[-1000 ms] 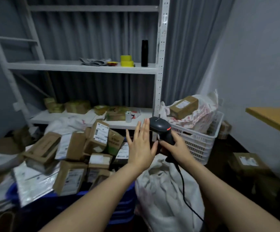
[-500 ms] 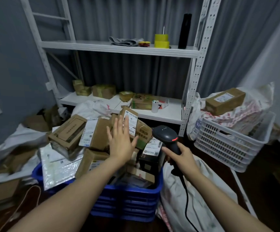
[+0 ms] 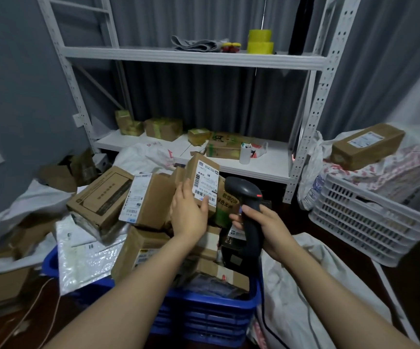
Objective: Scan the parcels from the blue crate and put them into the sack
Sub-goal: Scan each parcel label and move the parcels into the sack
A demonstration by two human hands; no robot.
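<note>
While above the blue crate, left grip round parcel, right grip round scanner.

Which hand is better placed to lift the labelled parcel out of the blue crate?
Left. The left hand grips the parcel; the right hand is busy holding the scanner.

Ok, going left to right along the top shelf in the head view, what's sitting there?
Folded grey cloth → small red-and-yellow object → two stacked rolls of yellow tape → tall black cylinder, its top cut off by the frame.
</note>
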